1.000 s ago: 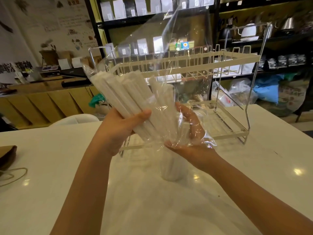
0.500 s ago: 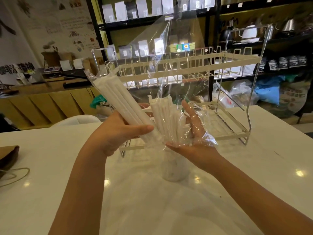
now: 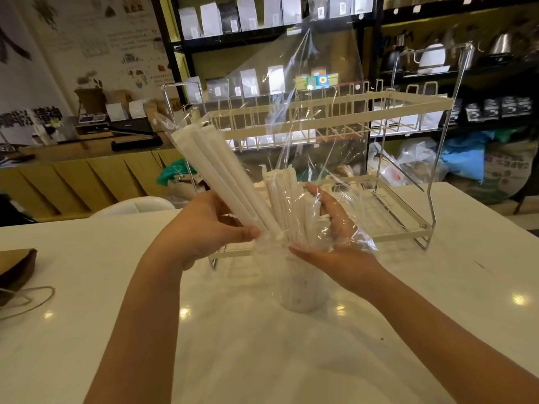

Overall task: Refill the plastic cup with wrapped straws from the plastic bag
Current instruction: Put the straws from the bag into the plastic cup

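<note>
At centre frame the left hand (image 3: 204, 228) pinches a slanted bundle of wrapped straws (image 3: 215, 170) through the plastic bag (image 3: 306, 83), while the right hand (image 3: 329, 237), fingers straight under the film, cradles a shorter clump just above the plastic cup (image 3: 300, 290). The straws look mid-transfer; next they likely need tipping down into the cup's mouth. Around it lie the white table (image 3: 87, 301), a wire rack (image 3: 379, 112) behind, and dark shelves (image 3: 262, 36) at the top.

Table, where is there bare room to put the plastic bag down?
The table is bare right of the plastic cup, in front of the wire rack, and on the left between the left forearm and the brown paper bag. Around cup and rack it is crowded.
</note>
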